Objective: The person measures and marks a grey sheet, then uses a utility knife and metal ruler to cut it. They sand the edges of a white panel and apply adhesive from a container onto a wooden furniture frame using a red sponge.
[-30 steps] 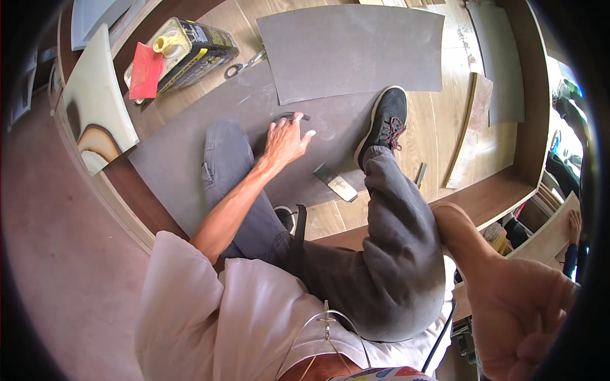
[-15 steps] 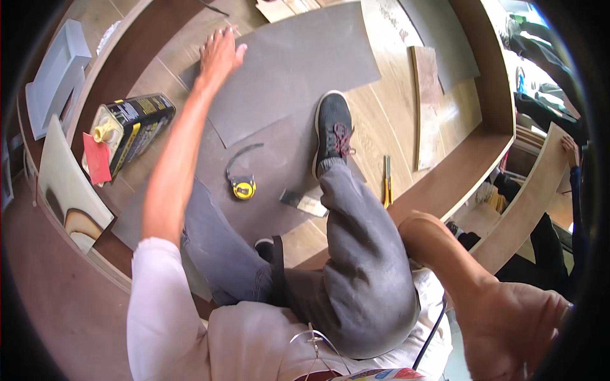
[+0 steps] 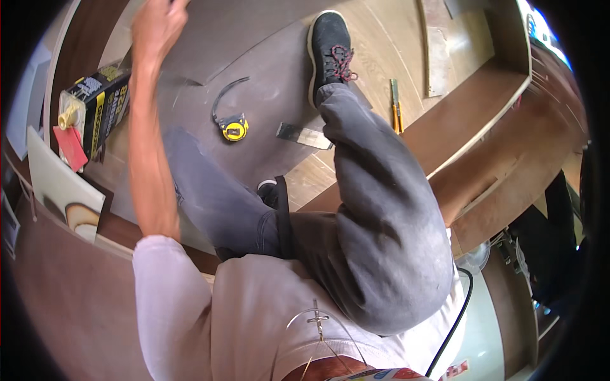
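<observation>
My left hand is at the top edge beside the dark grey sheet. Its fingers are curled and partly cut off by the frame; a small dark bit shows at the fingertips, but what it is I cannot make out. Beyond my raised knee, my right forearm reaches toward a brown board at the right. The right hand is lost in blur there. Between my legs, a yellow-black tape measure lies with its tape end out. Near it is a flat black and silver strip.
At the left stand a rectangular metal can with a red piece on it and a pale panel. A yellow-handled blade tool lies by the brown cabinet frame. A wooden strip is behind. Dark clothing shows at right.
The view has shifted, so the floor things sit higher. My left hand has gone from spread on the sheet to curled, farther left. My right arm has swung from the lower right toward the board.
</observation>
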Demonstrator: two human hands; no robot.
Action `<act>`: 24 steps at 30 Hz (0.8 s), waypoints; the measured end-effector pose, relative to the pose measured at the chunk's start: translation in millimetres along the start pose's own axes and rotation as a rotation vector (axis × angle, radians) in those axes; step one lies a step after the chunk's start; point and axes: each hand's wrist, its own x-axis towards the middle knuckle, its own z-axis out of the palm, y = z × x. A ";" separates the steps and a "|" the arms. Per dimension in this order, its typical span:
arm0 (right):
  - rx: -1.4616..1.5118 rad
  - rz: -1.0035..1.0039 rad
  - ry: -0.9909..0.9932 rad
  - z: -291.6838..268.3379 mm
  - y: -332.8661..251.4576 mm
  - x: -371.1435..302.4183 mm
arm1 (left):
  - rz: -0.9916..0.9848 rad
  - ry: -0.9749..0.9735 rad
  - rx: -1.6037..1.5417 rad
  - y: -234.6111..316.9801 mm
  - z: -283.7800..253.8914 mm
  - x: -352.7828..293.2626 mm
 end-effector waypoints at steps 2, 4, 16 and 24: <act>-0.305 0.317 -0.237 5.4 83.6 -93.2 | 0.071 0.208 0.075 -14.5 -9.0 -31.9; -0.286 0.738 -0.419 -19.4 136.8 -198.0 | 0.001 0.325 -0.049 1.0 -17.8 -59.8; -0.659 0.760 -0.377 -63.6 219.7 -337.1 | -0.463 0.461 -1.317 51.3 90.9 -143.1; -0.904 0.772 -0.510 -67.2 307.4 -255.1 | -0.544 0.201 -1.764 132.2 160.5 -119.1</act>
